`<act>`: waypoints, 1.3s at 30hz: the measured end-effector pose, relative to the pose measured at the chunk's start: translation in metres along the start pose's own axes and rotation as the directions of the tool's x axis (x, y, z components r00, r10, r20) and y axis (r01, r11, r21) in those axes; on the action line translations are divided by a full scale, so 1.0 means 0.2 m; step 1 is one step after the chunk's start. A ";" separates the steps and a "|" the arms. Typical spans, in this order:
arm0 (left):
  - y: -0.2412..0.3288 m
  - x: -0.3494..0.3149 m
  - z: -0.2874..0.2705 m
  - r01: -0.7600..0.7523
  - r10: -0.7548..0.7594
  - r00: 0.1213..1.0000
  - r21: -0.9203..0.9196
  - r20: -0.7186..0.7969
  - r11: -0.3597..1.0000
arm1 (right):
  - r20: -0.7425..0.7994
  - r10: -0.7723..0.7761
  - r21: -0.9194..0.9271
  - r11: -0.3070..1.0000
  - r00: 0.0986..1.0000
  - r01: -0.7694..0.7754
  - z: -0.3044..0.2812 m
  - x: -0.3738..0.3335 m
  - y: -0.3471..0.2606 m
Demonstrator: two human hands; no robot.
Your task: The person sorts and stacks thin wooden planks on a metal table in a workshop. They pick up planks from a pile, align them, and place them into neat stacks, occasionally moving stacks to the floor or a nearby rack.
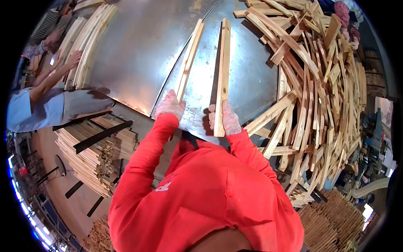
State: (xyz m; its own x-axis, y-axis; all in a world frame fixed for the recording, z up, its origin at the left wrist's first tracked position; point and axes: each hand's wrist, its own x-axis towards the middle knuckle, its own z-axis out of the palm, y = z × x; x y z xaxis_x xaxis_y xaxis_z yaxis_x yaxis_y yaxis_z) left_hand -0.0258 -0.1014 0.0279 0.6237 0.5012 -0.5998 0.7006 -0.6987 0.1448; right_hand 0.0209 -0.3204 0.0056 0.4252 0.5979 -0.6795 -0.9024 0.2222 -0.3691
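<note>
The person's gloved left hand (171,106) is closed about the near end of one pale wooden strip (189,61), while the gloved right hand (228,117) curls its fingers around the near end of a knotted wooden strip (224,63). Both strips point away over the metal worktop (134,46), far ends apart; the left one runs beside a dark seam (177,63). Being held only at one end, either strip could swing or tip if the grip loosens. To the right, a tangled heap of strips (310,92) might slide if a crossing piece is knocked or pulled. At left, a co-worker's hand (74,59) touches a row of strips (95,44). The left hand's underside and part of its fingers are hidden, so its firmness cannot be told; the heap's lower layers are covered, and the dark rim cuts off the surroundings.
</note>
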 end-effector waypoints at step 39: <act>0.97 -0.46 0.18 -0.860 0.744 0.130 -0.448 -0.655 -0.244 | 0.720 -0.689 -0.597 -0.558 0.079 0.576 0.20 -1.04 -0.40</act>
State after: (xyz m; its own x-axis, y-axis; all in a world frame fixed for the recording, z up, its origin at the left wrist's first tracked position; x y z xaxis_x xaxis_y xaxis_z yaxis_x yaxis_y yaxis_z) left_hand 0.0403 -0.3018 0.0830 0.8296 -0.1205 0.5451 -0.5521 -0.0316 0.8332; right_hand 0.0010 -0.4319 0.2014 0.6054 0.4488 0.6573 0.7901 -0.2393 -0.5644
